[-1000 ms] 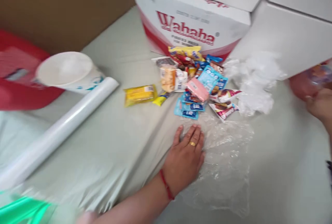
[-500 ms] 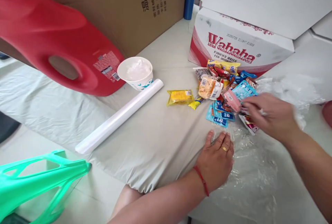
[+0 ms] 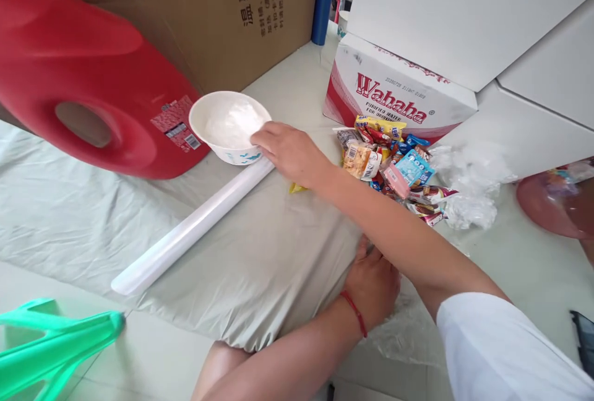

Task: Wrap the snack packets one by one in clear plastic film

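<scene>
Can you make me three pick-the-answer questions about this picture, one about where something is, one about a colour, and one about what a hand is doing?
1. Where is the white roll?
A. Lying on the table in front of the bowl
B. Standing on top of the Wahaha box
C. Inside the bowl

2. What colour is the big jug?
A. Blue
B. Red
C. Yellow

3. What is the left hand doing?
A. Held up in the air
B. Gripping the roll
C. Lying flat on the clear plastic sheet

Answers: 1 A, the roll lies slanted on the cloth below the bowl. 2 B, the jug is red all over. 3 C, the left hand rests palm down on the sheet, while the right hand reaches to the bowl's rim.
</scene>
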### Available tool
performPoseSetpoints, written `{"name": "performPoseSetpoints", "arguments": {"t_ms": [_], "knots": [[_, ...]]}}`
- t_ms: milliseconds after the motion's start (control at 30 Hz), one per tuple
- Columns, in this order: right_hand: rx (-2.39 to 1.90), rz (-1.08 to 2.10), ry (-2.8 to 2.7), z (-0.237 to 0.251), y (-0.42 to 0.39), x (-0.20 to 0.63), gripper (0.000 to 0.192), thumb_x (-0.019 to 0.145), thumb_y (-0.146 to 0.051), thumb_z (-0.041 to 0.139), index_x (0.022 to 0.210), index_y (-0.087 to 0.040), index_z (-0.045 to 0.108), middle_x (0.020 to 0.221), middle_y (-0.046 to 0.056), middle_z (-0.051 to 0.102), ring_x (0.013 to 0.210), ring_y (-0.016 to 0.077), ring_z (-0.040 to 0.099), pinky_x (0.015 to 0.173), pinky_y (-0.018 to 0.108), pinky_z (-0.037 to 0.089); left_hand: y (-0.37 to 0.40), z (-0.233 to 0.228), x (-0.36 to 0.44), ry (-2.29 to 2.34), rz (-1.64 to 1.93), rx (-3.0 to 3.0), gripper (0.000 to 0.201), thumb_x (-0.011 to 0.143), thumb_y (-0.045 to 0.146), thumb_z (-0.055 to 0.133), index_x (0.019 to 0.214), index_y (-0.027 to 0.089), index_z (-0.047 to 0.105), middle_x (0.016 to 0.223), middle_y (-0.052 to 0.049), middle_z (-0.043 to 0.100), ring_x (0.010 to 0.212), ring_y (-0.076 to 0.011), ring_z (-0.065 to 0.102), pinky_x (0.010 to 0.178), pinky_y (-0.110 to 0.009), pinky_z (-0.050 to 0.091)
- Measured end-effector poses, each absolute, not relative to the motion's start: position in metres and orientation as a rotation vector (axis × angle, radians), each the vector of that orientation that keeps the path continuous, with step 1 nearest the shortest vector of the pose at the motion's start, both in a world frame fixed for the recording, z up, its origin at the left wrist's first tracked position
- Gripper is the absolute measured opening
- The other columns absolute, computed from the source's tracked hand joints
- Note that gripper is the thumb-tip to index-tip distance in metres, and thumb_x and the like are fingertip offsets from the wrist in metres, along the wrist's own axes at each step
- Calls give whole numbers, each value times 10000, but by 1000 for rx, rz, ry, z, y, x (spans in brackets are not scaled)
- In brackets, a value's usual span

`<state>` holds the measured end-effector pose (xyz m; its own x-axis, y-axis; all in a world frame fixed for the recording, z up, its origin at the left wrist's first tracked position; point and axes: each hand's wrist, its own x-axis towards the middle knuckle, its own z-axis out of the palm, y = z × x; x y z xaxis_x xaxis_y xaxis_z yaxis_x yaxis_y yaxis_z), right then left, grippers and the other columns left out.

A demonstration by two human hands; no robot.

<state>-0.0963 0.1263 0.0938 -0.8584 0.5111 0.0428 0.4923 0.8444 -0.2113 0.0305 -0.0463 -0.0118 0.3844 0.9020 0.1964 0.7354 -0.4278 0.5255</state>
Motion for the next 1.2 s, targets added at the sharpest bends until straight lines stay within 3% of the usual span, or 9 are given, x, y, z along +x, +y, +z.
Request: {"name": "performPoseSetpoints", "arguments": {"t_ms": [200, 367, 633, 700, 833, 933, 1033, 1200], "knots": [[-618, 259, -2429, 106, 97, 61, 206, 1035, -216, 516, 1132, -253, 694, 1101, 77, 741, 1056, 224, 699, 923, 374, 551, -47, -8, 28, 1471, 518, 2422, 507, 1067, 302, 338, 1489, 81, 512, 1595, -155, 496, 1513, -289, 386, 1254, -608, 273], [-879, -53, -2355, 108, 92, 168, 218, 985, -181, 604, 1150, -271, 714, 1093, 59, 767, 1018, 243, 728, 888, 376, 571, -47, -8, 31, 1491, 489, 2434, 524, 1071, 324, 316, 1504, 90, 495, 1619, -148, 466, 1536, -282, 355, 1258, -619, 262], [-1119, -169, -2160, 128, 103, 213, 133, 969, -246, 627, 1037, -264, 739, 1037, 61, 755, 970, 247, 716, 859, 390, 563, -43, -3, 34, 1509, 447, 2420, 541, 1060, 370, 368, 1520, 116, 495, 1620, -151, 463, 1524, -282, 382, 1264, -611, 255], [-1188, -28, -2030, 130, 108, 222, 115, 968, -301, 637, 1006, -255, 736, 969, 50, 736, 886, 222, 703, 816, 377, 565, -43, -4, 34, 1511, 437, 2417, 546, 1056, 382, 384, 1527, 125, 487, 1623, -141, 461, 1523, -280, 386, 1268, -605, 250], [-1151, 549, -1456, 122, 130, 249, 92, 933, -352, 671, 959, -264, 668, 756, -26, 602, 673, 145, 609, 611, 278, 541, -43, -6, 34, 1515, 445, 2409, 549, 1054, 388, 397, 1535, 136, 477, 1628, -127, 459, 1526, -276, 384, 1274, -602, 241], [-1146, 988, -1081, 110, 149, 268, 207, 785, -209, 772, 806, -241, 568, 678, -61, 486, 531, 89, 459, 412, 175, 399, -43, -7, 34, 1516, 458, 2401, 542, 1053, 382, 406, 1529, 136, 484, 1625, -123, 463, 1525, -273, 386, 1273, -601, 244], [-1140, 1312, -856, 104, 157, 278, 314, 725, -69, 743, 744, -225, 471, 620, -81, 374, 458, 56, 318, 344, 124, 306, -42, -7, 35, 1518, 460, 2396, 531, 1055, 379, 406, 1522, 141, 494, 1622, -117, 469, 1520, -269, 395, 1268, -598, 252], [-1108, 1457, -536, 109, 160, 278, 337, 696, 67, 573, 747, -230, 422, 562, -94, 302, 392, 49, 237, 291, 103, 226, -42, -7, 34, 1515, 458, 2404, 525, 1062, 375, 389, 1525, 151, 494, 1615, -115, 479, 1515, -268, 403, 1270, -590, 246]]}}
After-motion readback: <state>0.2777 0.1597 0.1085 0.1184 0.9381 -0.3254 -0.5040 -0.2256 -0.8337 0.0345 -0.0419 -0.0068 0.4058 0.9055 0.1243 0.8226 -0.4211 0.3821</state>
